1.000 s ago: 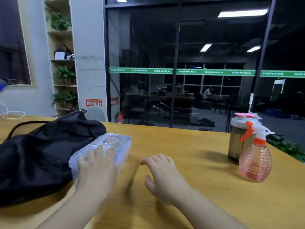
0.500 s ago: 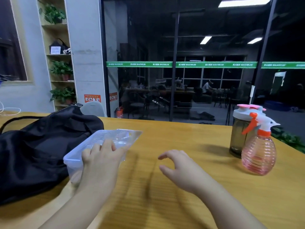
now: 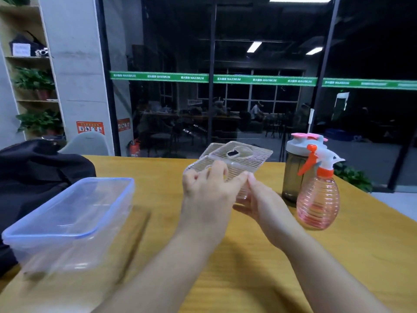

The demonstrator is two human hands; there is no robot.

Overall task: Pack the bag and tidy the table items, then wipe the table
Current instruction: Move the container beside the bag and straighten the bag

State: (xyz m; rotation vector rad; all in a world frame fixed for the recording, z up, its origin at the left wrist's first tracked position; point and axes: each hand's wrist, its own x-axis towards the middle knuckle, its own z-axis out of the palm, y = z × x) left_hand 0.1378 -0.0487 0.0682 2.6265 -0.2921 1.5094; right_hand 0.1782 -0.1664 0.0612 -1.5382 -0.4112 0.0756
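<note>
A clear plastic box (image 3: 67, 220) with a blue rim stands open on the wooden table (image 3: 225, 279) at the left, next to a black bag (image 3: 33, 177). Its ridged clear lid (image 3: 243, 157) is raised above the table's middle, tilted. My left hand (image 3: 207, 195) grips the lid's near edge from above, fingers curled over it. My right hand (image 3: 259, 199) holds the same edge from below and the right, thumb on top.
A pink spray bottle (image 3: 318, 199) with an orange trigger stands at the right, just in front of a dark shaker bottle (image 3: 293, 170) with a pink and grey cap. A glass wall runs behind the table's far edge. A shelf with plants stands at the back left.
The lid has come off the box and moved right and up. My left hand carried it there, and my right hand rose from the table and took hold of it too.
</note>
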